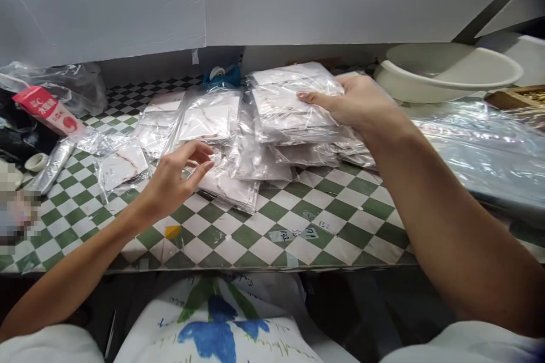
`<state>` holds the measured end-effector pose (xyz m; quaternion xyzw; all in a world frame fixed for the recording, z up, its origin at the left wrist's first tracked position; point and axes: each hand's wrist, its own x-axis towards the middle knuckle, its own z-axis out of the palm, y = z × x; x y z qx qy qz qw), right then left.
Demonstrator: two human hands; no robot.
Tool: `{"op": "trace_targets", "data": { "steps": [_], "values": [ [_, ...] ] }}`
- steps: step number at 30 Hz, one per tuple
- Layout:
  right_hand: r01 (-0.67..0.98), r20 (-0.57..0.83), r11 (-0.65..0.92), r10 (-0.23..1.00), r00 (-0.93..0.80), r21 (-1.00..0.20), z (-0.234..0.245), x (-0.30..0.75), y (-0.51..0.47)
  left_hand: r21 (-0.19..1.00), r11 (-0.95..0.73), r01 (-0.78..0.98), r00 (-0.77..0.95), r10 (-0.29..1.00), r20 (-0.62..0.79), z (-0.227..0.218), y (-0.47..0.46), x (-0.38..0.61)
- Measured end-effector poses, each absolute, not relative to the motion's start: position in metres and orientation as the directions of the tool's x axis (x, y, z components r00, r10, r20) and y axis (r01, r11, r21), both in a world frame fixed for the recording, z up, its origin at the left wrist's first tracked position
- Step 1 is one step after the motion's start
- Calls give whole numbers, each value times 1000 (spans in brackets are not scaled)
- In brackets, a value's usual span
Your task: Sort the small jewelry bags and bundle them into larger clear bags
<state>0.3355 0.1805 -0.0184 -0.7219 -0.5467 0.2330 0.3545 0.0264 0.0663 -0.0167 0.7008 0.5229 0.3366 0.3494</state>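
Across the green-and-white checkered tabletop, clear plastic packets of white cards lay heaped. The right hand rested across the pile, fingers nearly straight, thumb hidden, so any grip could not be told. The left hand hung half open, holding nothing, just beside a loose packet. They looked light, soft and slippery; pinching a bag's edge seemed safest
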Motion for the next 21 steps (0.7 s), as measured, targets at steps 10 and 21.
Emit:
{"op": "trace_targets", "data": {
  "steps": [10,21],
  "values": [
    [776,187,-140,930,316,-615,-14,338,173,-53,137,989,-147,947,-285,27,113,-92],
    [791,366,1,887,281,-611,-32,348,186,-60,207,977,-214,914,-345,45,116,-104]
  ]
}}
